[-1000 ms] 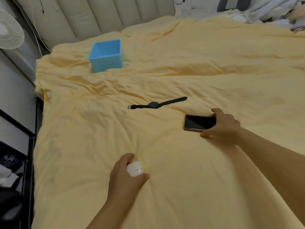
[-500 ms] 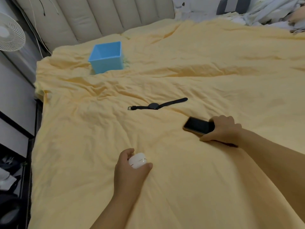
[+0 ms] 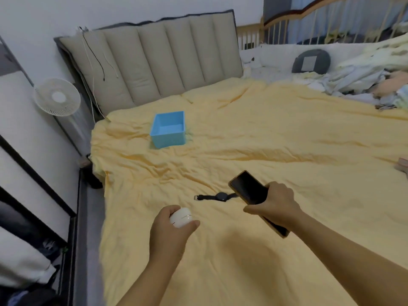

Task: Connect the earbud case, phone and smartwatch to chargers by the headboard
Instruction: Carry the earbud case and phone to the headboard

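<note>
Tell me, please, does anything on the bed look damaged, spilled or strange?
Nothing stands out. The smartwatch lies flat on the yellow cover, the blue box stands upright, and the hands hold the phone and the earbud case, both apparently intact.

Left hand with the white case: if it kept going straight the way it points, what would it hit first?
Probably the smartwatch, lying on the yellow bedspread just ahead of the left hand and its earbud case. Depth is unclear; the hand might pass above it.
</note>
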Demonstrator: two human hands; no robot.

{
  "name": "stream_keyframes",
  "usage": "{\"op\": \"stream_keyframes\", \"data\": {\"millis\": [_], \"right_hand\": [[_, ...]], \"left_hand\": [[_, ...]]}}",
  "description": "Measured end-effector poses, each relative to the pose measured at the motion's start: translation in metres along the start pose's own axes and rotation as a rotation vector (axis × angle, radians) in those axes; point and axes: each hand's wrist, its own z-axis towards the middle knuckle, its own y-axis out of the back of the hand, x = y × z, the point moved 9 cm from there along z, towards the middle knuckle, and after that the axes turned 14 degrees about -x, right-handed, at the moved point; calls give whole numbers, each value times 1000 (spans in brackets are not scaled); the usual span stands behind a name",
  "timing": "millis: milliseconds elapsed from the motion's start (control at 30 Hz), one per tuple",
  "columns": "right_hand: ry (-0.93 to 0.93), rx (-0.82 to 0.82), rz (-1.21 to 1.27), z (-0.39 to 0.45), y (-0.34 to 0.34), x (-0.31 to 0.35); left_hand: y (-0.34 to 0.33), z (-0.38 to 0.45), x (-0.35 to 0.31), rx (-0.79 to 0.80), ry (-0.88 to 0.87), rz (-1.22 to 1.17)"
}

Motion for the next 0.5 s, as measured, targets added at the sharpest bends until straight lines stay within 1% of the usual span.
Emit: {"op": "stream_keyframes", "data": {"millis": [100, 267, 367, 500], "right_hand": [[116, -37, 20, -1, 50, 79], [228, -95, 55, -22, 134, 192], [291, -131, 80, -42, 169, 245], [296, -144, 140, -71, 191, 295]], "left_hand": [[43, 14, -72, -50, -54, -34], [122, 27, -178, -122, -110, -80], [167, 35, -216, -127, -90, -118], [216, 47, -236, -127, -63, -183]]}}
